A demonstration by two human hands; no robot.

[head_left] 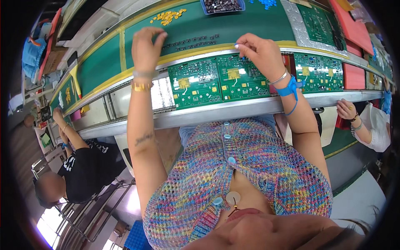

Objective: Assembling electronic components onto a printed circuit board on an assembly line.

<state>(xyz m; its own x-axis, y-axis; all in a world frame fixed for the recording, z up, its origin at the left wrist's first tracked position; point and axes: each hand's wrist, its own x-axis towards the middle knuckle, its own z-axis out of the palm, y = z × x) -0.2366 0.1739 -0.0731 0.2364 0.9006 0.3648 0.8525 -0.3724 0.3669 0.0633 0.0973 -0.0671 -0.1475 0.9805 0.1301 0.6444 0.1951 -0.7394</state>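
Observation:
My left hand [146,48] is over the green mat, at the left end of rows of small black components [191,42]. Its thumb and forefinger curl toward each other, and whatever may be between them is too small to see. My right hand [259,52] hangs above the right part of a green circuit board [239,89], thumb and forefinger pinched. What that pinch holds, if anything, I cannot make out. A second circuit board [196,92] lies against its left side. Both carry yellow patches and many small parts. A blue wrist strap [289,86] circles my right wrist.
Beyond the black rows lie yellow disc parts [168,17], a blue tray [223,9] of dark components and blue parts [263,3]. A metal rail [233,106] runs along the near side. More boards [318,73] stand rightward. Co-workers sit left [83,166] and right [371,125].

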